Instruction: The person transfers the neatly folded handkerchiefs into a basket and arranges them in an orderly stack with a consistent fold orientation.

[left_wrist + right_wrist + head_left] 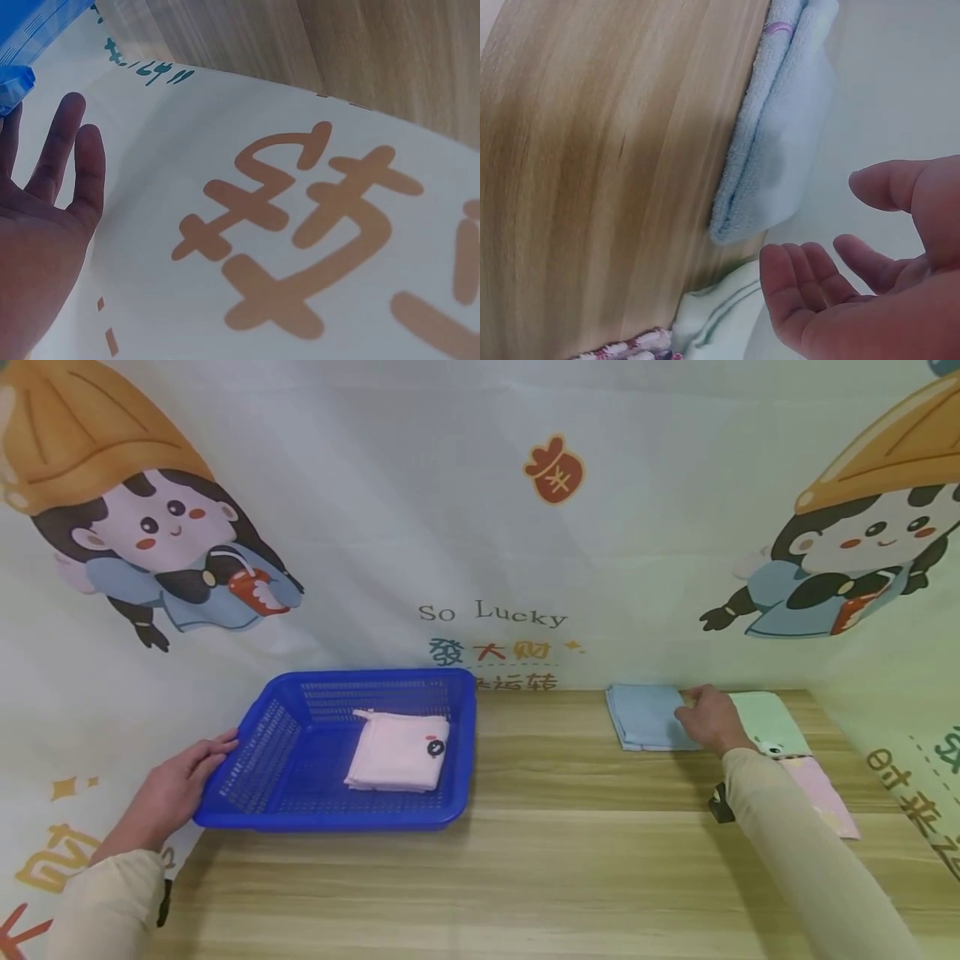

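Observation:
A blue plastic basket [330, 817] stands on the wood-grain table at left, with a folded pale pink towel [397, 756] inside. My left hand [176, 785] is at the basket's left rim, its fingers fairly straight; in the left wrist view one fingertip meets the blue edge while two fingers stand free. At the right, my right hand [712, 718] hovers by the right edge of a folded light blue towel [645, 718]. Its fingers are loosely bent, thumb apart, with nothing between them in the right wrist view. A folded mint green towel [772, 718] lies just beyond this hand.
A folded pink towel [821, 793] lies in front of the green one, partly behind the right forearm. Printed cloth walls [495, 543] rise along the table's back and both sides, close behind the basket and towels.

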`<state>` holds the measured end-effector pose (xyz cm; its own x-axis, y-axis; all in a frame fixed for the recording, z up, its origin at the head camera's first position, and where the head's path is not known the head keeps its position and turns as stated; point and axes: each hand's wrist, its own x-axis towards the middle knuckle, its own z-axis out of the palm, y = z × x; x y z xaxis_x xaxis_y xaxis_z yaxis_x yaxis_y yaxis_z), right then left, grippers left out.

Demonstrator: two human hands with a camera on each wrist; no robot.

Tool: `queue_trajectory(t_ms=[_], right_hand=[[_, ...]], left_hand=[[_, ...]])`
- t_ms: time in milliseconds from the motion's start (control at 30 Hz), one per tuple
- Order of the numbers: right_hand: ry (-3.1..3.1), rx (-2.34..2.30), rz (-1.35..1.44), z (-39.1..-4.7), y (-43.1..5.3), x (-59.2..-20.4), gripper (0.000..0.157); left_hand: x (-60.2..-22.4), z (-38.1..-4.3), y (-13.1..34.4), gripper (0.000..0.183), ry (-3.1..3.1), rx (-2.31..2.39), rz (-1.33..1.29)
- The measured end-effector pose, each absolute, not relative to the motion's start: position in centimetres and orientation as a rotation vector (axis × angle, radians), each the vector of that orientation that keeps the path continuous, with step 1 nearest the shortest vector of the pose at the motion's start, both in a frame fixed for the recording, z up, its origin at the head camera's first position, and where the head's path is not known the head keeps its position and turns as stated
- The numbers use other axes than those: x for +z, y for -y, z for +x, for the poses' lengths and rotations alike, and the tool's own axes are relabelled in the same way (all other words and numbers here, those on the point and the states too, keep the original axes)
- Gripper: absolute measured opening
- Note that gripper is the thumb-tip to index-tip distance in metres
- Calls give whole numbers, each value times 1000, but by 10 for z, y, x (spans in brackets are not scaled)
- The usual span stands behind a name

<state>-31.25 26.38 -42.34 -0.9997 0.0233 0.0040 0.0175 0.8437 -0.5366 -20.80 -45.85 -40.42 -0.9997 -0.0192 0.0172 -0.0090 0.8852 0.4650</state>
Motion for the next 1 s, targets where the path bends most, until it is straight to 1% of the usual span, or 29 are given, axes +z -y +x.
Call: queue_trajectory(t_ms=[133, 233, 400, 533, 567, 600, 700, 733, 800, 967, 1000], right_hand=[[3038, 858, -70, -313, -265, -423, 62], [3056, 842, -90, -314, -266, -425, 64], [3109, 836, -141, -316, -269, -428, 66], [3137, 817, -131, -317, -271, -431, 65], [3135, 809, -122, -316, -272, -432, 64], [3134, 803, -114, -316, -272, -433, 60], [3132, 814, -105, -316, -272, -434, 35], [3132, 823, -106, -316, -272, -434, 29], [3133, 844, -122, -316, -271, -434, 25], [3127, 853, -114, -314, -268, -436, 30], [3126, 851, -113, -314, -268, -437, 34]], left_hand=[[-403, -210, 459, 59, 3055, -780, 50], [-403, -210, 459, 58, 3049, -769, 43], [-402, -210, 459, 59, 3052, -790, 61], [-402, -211, 459, 60, 3070, -811, 94], [-401, -211, 459, 60, 3073, -811, 98], [-401, -211, 459, 60, 3077, -818, 105], [-401, -211, 459, 61, 3078, -828, 115], [-401, -211, 459, 61, 3077, -834, 119], [-402, -210, 459, 60, 3066, -825, 111], [-404, -209, 458, 59, 3046, -822, 94], [-404, -208, 458, 60, 3048, -834, 97]])
